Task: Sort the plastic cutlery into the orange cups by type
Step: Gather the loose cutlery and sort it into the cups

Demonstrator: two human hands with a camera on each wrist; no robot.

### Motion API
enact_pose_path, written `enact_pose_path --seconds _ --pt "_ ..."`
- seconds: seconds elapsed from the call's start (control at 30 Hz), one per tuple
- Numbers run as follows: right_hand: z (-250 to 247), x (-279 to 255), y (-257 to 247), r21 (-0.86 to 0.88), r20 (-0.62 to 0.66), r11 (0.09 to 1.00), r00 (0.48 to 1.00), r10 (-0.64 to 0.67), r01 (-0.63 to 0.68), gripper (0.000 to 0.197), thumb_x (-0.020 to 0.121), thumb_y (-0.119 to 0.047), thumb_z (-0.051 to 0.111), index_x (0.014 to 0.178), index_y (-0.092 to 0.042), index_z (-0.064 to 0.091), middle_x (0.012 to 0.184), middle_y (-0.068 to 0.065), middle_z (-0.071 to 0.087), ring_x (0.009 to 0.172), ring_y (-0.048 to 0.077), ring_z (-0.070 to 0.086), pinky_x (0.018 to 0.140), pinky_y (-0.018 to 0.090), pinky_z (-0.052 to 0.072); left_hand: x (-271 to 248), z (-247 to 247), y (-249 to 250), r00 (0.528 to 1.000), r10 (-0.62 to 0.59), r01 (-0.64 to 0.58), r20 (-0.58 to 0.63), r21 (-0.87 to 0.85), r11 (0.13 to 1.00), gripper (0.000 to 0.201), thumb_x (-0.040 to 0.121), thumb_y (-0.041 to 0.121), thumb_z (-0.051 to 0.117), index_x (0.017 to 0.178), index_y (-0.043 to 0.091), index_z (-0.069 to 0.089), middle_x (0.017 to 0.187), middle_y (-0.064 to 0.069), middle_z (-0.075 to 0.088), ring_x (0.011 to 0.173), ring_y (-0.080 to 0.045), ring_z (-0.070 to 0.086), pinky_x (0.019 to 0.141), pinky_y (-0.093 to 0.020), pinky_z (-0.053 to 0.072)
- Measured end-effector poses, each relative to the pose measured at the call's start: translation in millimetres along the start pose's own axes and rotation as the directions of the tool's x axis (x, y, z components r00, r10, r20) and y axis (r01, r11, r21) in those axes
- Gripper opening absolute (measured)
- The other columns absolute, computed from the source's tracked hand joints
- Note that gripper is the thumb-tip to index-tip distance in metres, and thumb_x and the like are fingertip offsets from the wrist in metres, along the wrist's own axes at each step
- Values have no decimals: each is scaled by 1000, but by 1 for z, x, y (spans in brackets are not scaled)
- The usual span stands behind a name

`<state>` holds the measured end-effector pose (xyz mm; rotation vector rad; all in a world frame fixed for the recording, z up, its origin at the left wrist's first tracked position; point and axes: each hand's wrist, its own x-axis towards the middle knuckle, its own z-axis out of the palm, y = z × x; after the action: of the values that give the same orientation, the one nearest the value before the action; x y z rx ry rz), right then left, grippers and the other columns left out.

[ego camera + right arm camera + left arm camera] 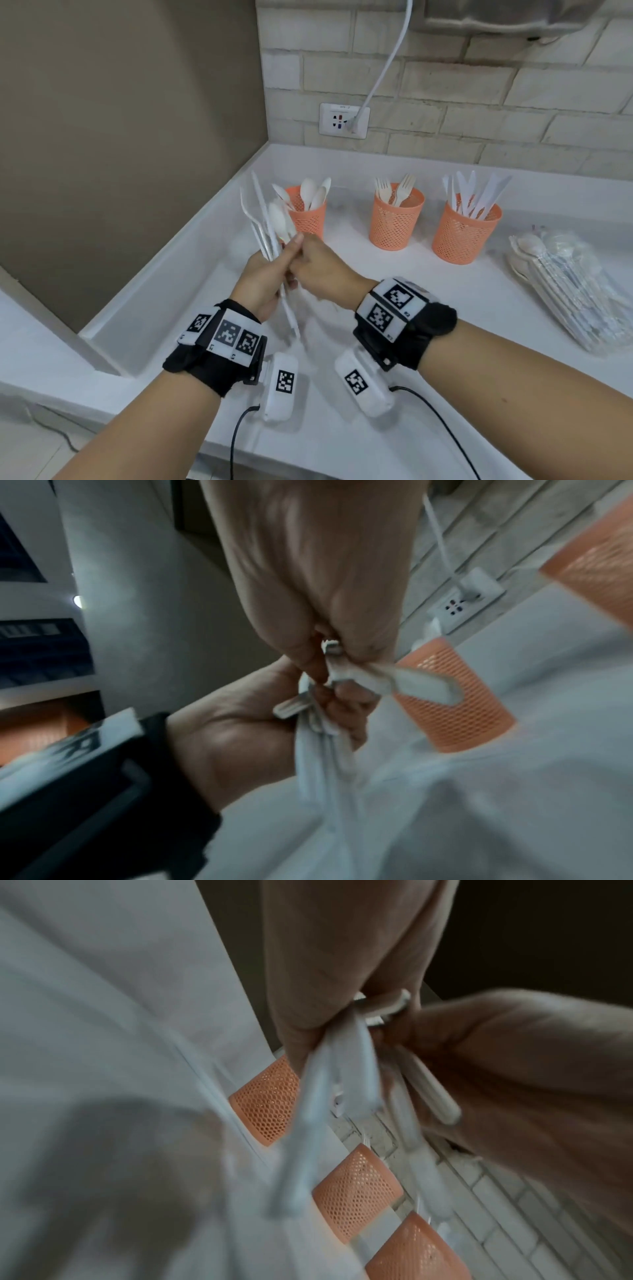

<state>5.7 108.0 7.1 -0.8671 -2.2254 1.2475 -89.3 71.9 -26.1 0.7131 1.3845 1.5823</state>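
Three orange mesh cups stand in a row on the white counter: the spoon cup [307,219], the fork cup [394,222] and the knife cup [464,236]. My left hand [274,270] grips a bundle of white plastic cutlery [263,222] upright in front of the spoon cup. Against it, my right hand [306,258] pinches a cream spoon [279,219] at the bundle. The right wrist view shows my right fingertips [363,647] pinching a white piece [421,684] above my left hand [253,723]. In the blurred left wrist view the bundle [342,1085] hangs below my left hand [325,974].
A pile of wrapped cutlery packs [561,284] lies at the right on the counter [428,308]. A wall socket [344,120] with a white cable sits on the brick wall behind the cups. A grey wall closes the left side.
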Motion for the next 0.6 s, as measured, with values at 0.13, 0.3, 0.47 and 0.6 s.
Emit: enact_pose_path --seconds 0.13,0.3,0.47,0.6 --pt "19 15 -7 177 106 979 991 84 -102 2 74 -2 50 74 -3 52 74 11 51 74 21 53 65 32 40 9 -17 9 998 -62 58 -27 -124 991 35 91 31 56 105 -1 62 93 -12 71 83 -14 71 73 -23 57" --pt "6 33 -6 193 122 976 989 82 -104 13 78 -10 57 77 2 62 80 13 55 71 15 50 63 23 43 18 -36 13 992 -74 61 -105 -125 990 25 92 27 56 93 3 61 83 -10 67 80 -18 65 77 -27 53" --pt "11 73 34 -243 89 949 969 229 -202 31 92 -2 44 119 5 58 101 15 59 94 27 57 69 28 49 20 -50 14 988 -108 83 -114 -203 976 11 90 15 58 80 13 55 54 2 58 45 -8 56 48 -19 48" --pt "38 85 51 -630 173 763 931 321 -146 41 96 -11 43 135 0 39 138 17 45 125 31 46 103 35 38 16 -53 15 996 -73 68 -45 -106 992 17 89 13 59 73 10 58 51 3 60 47 -7 57 54 -19 50"
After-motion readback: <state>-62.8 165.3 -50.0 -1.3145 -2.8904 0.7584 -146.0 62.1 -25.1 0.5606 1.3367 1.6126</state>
